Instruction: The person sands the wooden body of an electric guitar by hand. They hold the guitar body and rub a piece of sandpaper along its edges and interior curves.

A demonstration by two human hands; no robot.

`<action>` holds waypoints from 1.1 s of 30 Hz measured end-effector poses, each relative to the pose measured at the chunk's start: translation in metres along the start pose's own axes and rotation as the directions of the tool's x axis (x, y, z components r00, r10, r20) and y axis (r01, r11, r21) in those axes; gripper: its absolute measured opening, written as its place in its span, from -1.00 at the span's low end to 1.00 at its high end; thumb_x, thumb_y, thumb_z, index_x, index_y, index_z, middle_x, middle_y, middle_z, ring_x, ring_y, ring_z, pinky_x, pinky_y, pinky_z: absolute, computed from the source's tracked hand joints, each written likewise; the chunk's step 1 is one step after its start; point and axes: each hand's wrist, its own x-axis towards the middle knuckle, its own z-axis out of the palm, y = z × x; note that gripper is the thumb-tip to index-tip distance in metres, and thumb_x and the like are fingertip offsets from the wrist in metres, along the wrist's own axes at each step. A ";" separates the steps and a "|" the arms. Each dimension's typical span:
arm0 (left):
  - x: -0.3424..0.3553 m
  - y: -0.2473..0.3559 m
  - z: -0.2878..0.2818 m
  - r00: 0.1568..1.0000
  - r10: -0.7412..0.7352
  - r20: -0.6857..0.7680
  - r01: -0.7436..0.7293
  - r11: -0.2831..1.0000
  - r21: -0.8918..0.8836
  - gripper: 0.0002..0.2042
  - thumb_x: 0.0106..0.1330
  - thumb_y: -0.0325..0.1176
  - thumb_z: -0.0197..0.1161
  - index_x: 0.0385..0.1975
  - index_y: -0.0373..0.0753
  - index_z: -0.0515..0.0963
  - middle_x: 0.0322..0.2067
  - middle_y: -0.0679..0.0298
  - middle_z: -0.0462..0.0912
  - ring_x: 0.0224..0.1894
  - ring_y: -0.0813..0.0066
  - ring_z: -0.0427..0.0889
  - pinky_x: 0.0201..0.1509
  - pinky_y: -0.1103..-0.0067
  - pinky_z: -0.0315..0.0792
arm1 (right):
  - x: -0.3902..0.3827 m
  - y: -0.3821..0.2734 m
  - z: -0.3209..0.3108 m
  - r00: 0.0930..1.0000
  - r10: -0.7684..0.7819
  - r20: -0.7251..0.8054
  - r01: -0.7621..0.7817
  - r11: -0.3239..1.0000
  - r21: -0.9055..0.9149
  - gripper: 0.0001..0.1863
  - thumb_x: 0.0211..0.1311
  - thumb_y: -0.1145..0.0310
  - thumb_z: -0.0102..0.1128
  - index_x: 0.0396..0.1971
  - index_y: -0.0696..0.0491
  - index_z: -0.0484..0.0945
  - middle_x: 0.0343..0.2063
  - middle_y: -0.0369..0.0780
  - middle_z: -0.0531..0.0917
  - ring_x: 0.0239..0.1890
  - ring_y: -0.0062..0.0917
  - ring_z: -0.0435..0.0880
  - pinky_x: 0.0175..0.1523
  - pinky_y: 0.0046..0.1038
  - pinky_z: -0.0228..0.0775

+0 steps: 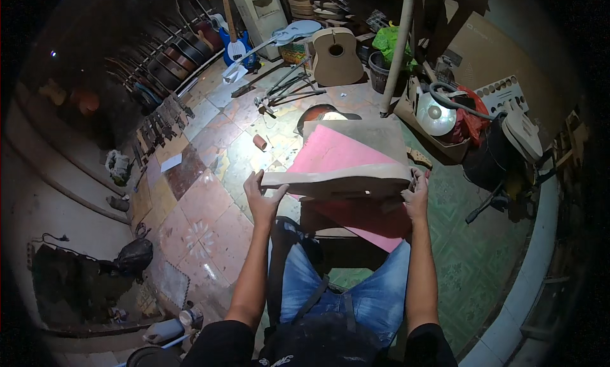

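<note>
Between my two hands is an unfinished wooden guitar body [337, 177], held nearly edge-on, its pale curved side up and its dark face toward me. My left hand [264, 198] grips its left end, with the thumb below the edge and the fingers behind. At the opposite end my right hand [416, 195] is closed round the rim. A small light hole shows in the shaded face. Beneath the body lies a pink sheet [337, 148], set askew on a low grey-topped table [384, 133]. Part of the sheet hangs toward my knees.
Beyond the table lie a dark rounded guitar part [311, 116] and a reddish-brown cylinder [259, 142]. Farther back are metal stands [289, 90], an acoustic guitar body [337, 55] and a blue guitar [236, 46]. A pole [400, 49] and a cluttered box [438, 135] stand right.
</note>
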 end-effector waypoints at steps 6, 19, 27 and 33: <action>0.009 -0.039 -0.025 0.986 -0.122 0.111 0.148 0.952 -0.269 -0.34 0.11 -0.42 0.58 0.26 -0.34 0.48 0.27 0.06 0.32 0.30 0.20 0.47 0.35 0.38 0.47 | 0.000 -0.009 0.014 1.000 -0.011 -0.001 0.012 1.000 0.012 -0.26 -0.21 0.76 0.14 0.16 0.14 0.43 -0.33 -0.46 0.33 -0.32 -0.72 0.30 -0.18 -0.69 0.22; 0.011 -0.035 -0.018 0.951 -0.296 0.092 0.308 0.864 -0.398 -0.36 0.01 -0.45 0.64 0.13 -0.33 0.48 0.12 0.13 0.42 0.11 0.31 0.56 0.16 0.46 0.56 | -0.001 -0.005 0.012 1.000 -0.016 -0.002 0.016 0.998 0.058 -0.24 -0.13 0.71 0.13 0.26 0.16 0.41 -0.19 -0.43 0.48 -0.23 -0.71 0.42 -0.11 -0.70 0.28; 0.013 0.089 -0.061 0.996 -0.082 -0.045 0.051 0.880 -0.472 -0.32 -0.12 -0.53 0.68 0.10 -0.32 0.51 0.04 0.18 0.55 -0.01 0.36 0.60 0.11 0.47 0.52 | 0.014 0.015 0.004 0.960 0.265 0.096 -0.281 0.901 0.331 -0.20 0.05 0.65 0.00 0.44 0.15 0.28 -0.13 -0.37 0.59 -0.23 -0.69 0.53 -0.14 -0.63 0.43; 0.009 0.124 -0.067 0.933 0.348 0.089 -0.299 0.889 -0.347 -0.50 -0.17 -0.48 0.71 -0.19 -0.27 0.60 -0.25 0.21 0.62 -0.07 0.33 0.64 0.05 0.48 0.55 | 0.023 -0.003 0.012 0.934 0.325 -0.149 -0.327 0.945 0.015 -0.44 0.23 0.55 0.09 0.28 0.12 0.55 0.00 -0.20 0.67 -0.04 -0.43 0.66 0.03 -0.39 0.53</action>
